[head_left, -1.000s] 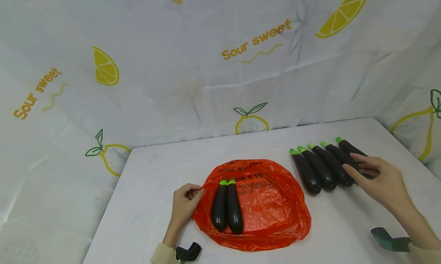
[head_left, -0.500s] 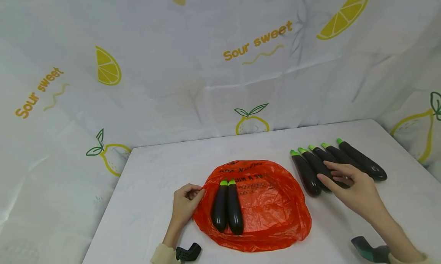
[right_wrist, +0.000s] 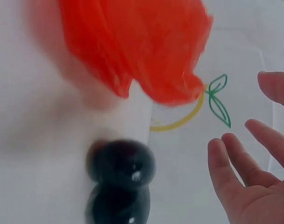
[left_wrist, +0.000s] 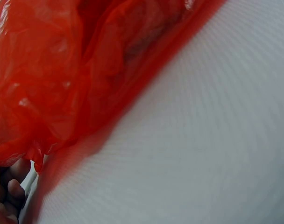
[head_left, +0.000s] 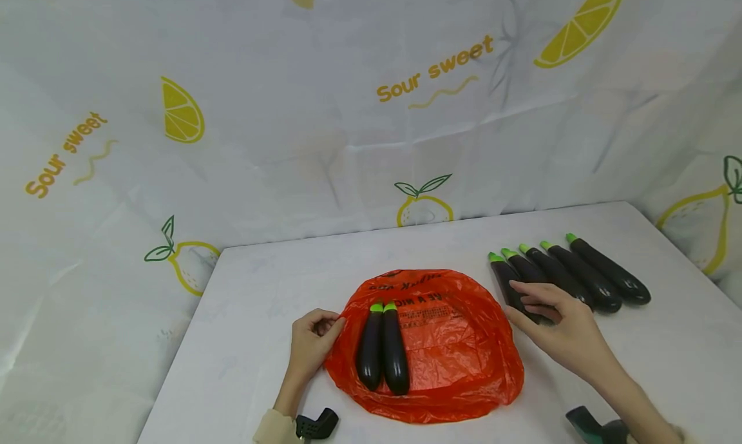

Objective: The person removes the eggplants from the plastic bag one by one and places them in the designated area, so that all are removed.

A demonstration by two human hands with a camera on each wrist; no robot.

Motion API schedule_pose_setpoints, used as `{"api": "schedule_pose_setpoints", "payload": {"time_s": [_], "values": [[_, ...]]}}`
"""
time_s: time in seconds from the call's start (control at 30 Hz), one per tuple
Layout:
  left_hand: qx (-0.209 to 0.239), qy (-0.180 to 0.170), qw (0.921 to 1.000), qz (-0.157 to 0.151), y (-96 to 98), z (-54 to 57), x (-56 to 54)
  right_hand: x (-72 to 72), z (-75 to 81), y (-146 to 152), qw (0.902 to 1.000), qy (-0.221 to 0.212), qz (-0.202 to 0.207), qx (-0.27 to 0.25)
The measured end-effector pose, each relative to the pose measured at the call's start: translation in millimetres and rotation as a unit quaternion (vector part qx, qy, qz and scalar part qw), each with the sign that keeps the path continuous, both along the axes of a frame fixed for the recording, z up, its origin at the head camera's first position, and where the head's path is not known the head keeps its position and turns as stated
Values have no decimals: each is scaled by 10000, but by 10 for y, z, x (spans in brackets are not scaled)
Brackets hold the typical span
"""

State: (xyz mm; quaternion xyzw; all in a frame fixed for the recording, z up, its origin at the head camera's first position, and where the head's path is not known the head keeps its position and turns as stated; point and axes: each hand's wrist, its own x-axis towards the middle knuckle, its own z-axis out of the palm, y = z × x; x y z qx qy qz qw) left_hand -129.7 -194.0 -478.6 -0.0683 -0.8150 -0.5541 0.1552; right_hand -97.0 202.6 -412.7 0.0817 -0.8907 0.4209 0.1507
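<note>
My left hand [head_left: 313, 344] pinches the left rim of a red plastic bag [head_left: 458, 360] between thumb and fingers; in the left wrist view its curled fingers [left_wrist: 16, 186] are right at the gathered edge. Two dark eggplants [head_left: 396, 357] with green caps lie side by side on the bag's left part. My right hand [head_left: 562, 331] hovers palm down over the near ends of the leftmost eggplants [head_left: 503, 278] in a row at the right. Its fingers [right_wrist: 219, 163] are spread and relaxed in the right wrist view, apart from the eggplant ends [right_wrist: 123, 163], holding nothing.
Several more eggplants [head_left: 608, 267] continue the row toward the right edge of the white table [head_left: 278, 276]. A white cloth [head_left: 261, 173] with lemon prints hangs behind and beside the table. Dark devices [head_left: 317, 424] are worn at both wrists.
My right hand has moved left along the row, from the rightmost eggplants to the leftmost ones, uncovering those on the right. My left hand and the bag have stayed put.
</note>
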Motion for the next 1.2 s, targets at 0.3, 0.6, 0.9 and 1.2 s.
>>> {"api": "schedule_pose_setpoints", "payload": {"time_s": [0.3, 0.6, 0.9, 1.2], "values": [[-29, 42, 10000, -53, -1, 7, 4, 28, 56, -359, 9978, -565, 355, -55], [-2, 92, 9999, -110, 1, 29, 8, 33, 17, -683, 9932, -591, 938, -351], [-50, 109, 9999, -118, 6, 55, 13, 35, -104, -1024, 9812, -1192, 1291, -802], [-50, 72, 10000, -25, 14, 48, 17, 83, -210, -1283, 9676, -1769, 1526, -956]]}}
